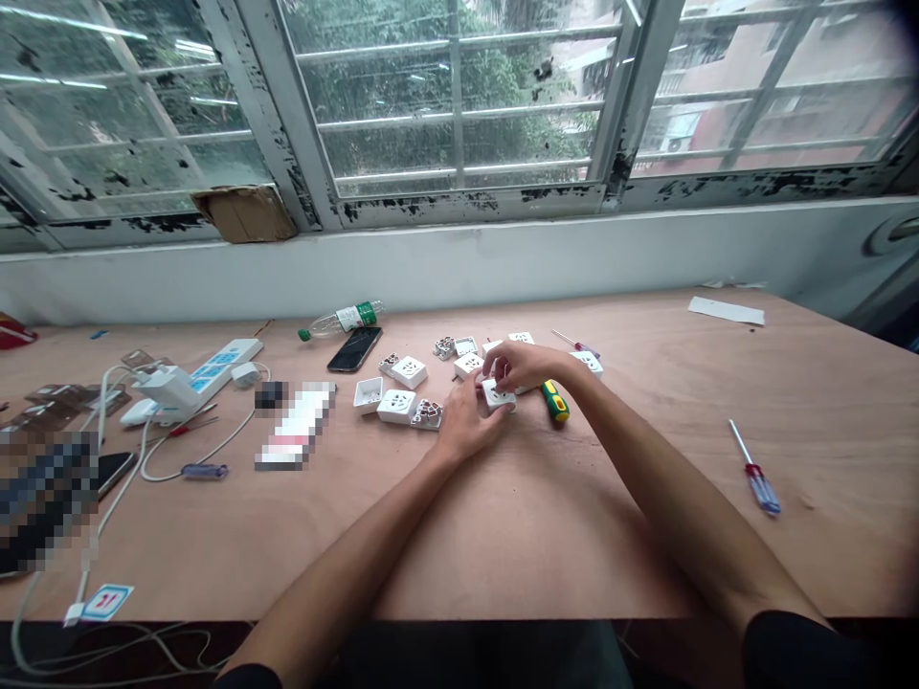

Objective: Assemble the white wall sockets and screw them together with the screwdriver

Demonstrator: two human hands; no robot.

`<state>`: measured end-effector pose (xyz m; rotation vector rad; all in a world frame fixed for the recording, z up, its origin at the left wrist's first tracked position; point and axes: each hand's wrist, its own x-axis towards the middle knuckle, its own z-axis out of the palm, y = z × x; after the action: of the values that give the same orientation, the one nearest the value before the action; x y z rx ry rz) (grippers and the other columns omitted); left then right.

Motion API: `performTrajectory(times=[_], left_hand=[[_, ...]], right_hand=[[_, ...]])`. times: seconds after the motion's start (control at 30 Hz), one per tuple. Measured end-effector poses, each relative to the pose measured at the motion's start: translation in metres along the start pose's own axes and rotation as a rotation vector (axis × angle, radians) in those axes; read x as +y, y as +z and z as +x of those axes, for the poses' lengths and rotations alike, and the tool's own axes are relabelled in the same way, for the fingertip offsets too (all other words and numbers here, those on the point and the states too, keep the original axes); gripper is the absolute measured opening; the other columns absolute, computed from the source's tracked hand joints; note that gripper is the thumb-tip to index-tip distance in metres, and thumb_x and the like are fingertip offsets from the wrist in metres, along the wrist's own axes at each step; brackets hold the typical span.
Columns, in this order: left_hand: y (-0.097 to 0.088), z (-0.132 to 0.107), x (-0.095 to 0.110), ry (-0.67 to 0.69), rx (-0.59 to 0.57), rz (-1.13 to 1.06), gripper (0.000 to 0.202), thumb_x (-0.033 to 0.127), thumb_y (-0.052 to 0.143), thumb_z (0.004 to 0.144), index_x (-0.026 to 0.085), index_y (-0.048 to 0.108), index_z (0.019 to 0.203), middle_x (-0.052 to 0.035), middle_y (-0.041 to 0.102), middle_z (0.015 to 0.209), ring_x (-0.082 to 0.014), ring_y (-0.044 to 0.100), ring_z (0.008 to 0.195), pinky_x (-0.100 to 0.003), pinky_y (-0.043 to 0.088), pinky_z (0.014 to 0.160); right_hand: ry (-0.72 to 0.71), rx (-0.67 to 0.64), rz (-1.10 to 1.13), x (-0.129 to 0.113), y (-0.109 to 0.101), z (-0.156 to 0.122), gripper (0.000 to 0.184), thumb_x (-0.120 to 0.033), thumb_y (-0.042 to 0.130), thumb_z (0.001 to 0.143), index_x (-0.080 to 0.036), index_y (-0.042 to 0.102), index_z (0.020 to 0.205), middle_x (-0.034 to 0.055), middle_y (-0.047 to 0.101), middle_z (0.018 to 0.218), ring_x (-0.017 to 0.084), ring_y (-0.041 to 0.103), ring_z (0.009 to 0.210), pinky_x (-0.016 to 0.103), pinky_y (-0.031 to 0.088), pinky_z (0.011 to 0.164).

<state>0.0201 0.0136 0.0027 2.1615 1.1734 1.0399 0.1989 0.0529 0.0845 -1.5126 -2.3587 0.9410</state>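
A white power socket [501,400] lies on the table with my left hand [465,418] closed around its left and near sides. My right hand [523,365] is over the socket's top face, thumb and fingers pinched together; what they hold, if anything, is too small to make out. Just right of the socket is a green and yellow screwdriver handle [555,403]. To the left lie more white sockets, one [397,407] beside an open white housing [369,394] and an exposed socket inner part [427,413]. Another socket [409,371] sits behind them.
A phone [354,349] and a plastic bottle [343,320] lie behind the sockets. At left are a power strip [224,367], cables and a small screwdriver handle [205,471]. A red and blue screwdriver [757,478] lies at right. The window wall [459,263] bounds the table.
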Motion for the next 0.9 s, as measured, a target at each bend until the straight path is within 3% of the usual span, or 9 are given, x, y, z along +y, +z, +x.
performTrajectory(times=[0.17, 0.43, 0.63, 0.9], left_hand=[[-0.001, 0.001, 0.000, 0.004, -0.007, -0.010, 0.065, 0.046, 0.074, 0.080, 0.023, 0.045, 0.133, -0.0116, 0.066, 0.116, -0.0294, 0.063, 0.108, -0.047, 0.050, 0.094], [0.002, 0.002, -0.005, 0.016, -0.003, 0.032, 0.061, 0.043, 0.074, 0.081, 0.022, 0.047, 0.131, -0.0108, 0.067, 0.115, -0.0284, 0.063, 0.107, -0.045, 0.049, 0.093], [0.000, 0.004, -0.003, 0.041, -0.028, 0.088, 0.051, 0.044, 0.071, 0.083, 0.020, 0.054, 0.125, -0.0100, 0.068, 0.110, -0.0278, 0.064, 0.101, -0.043, 0.050, 0.088], [0.003, 0.008, -0.004, 0.035, -0.028, 0.140, 0.056, 0.046, 0.071, 0.083, 0.020, 0.052, 0.129, -0.0107, 0.068, 0.112, -0.0287, 0.063, 0.101, -0.042, 0.050, 0.086]], right_hand=[[0.027, -0.015, -0.007, -0.001, 0.001, 0.000, 0.034, -0.013, 0.069, 0.070, -0.020, 0.067, 0.104, 0.0042, 0.070, 0.093, 0.014, 0.063, 0.071, 0.025, 0.045, 0.058], [0.015, -0.080, 0.181, 0.008, 0.000, 0.004, 0.034, -0.015, 0.073, 0.068, -0.020, 0.067, 0.102, 0.0020, 0.068, 0.083, 0.014, 0.062, 0.066, 0.027, 0.048, 0.061], [-0.048, -0.115, 0.185, 0.010, -0.001, 0.003, 0.035, -0.010, 0.067, 0.069, -0.018, 0.068, 0.103, 0.0016, 0.066, 0.079, 0.014, 0.062, 0.070, 0.026, 0.048, 0.062], [-0.033, -0.048, 0.120, 0.015, -0.003, 0.003, 0.038, -0.010, 0.066, 0.066, -0.018, 0.069, 0.103, 0.0020, 0.068, 0.082, 0.015, 0.062, 0.072, 0.026, 0.045, 0.060]])
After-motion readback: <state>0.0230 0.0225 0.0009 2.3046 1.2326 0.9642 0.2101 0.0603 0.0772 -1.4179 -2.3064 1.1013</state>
